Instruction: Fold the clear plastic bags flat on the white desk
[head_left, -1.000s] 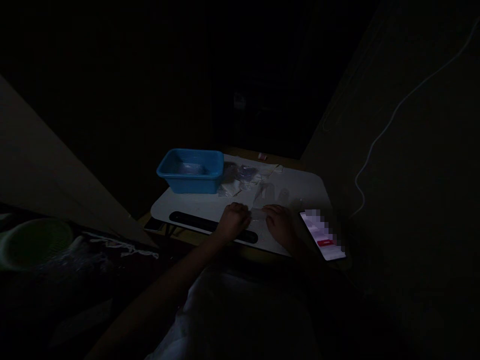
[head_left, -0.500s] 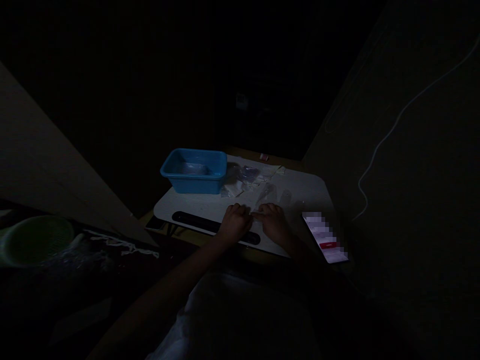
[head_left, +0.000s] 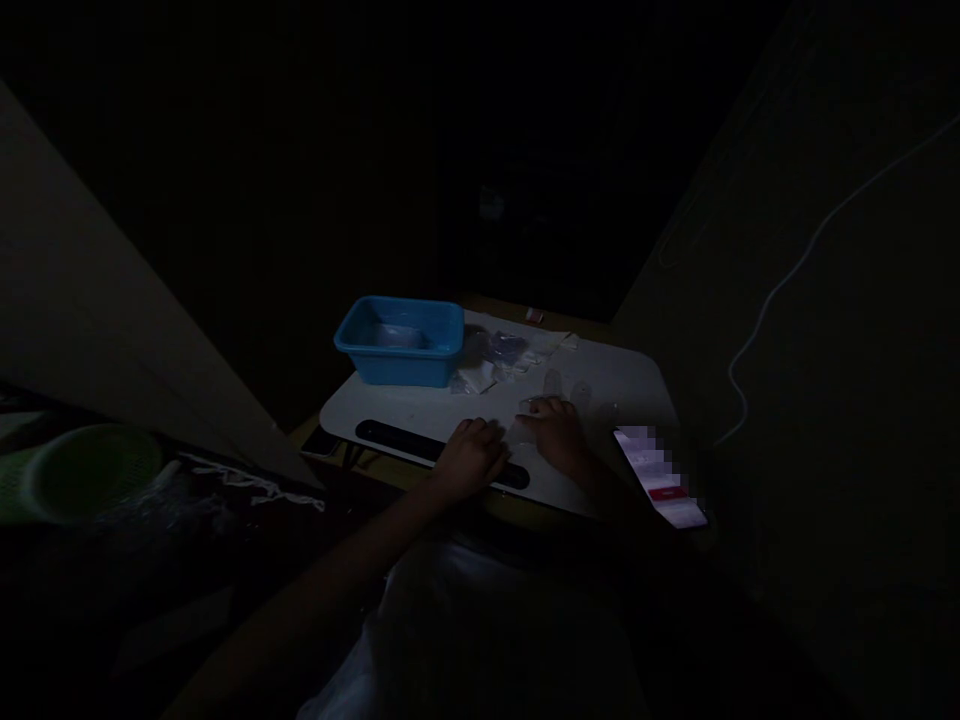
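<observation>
The scene is very dark. My left hand rests at the near edge of the white folding table, over the right part of its black slot. Its fingers are curled down, and anything under them is hidden. To its right, my right hand has bent fingers around a clear plastic piece, whose edge shows beside the fingertips; its exact kind is unclear. Just beyond lie other clear, rounded plastic pieces. The two hands are slightly apart.
A blue plastic basin with something pale inside stands at the table's back left. Crumpled clear bags and whitish wrappers lie beside it. A lit phone is at the right edge. A green basket sits at far left; a white cable hangs right.
My hands have parted slightly, after being fingertip to fingertip. The clear plastic by the right hand now lies lower, near its fingertips. The whole view has shifted a little.
</observation>
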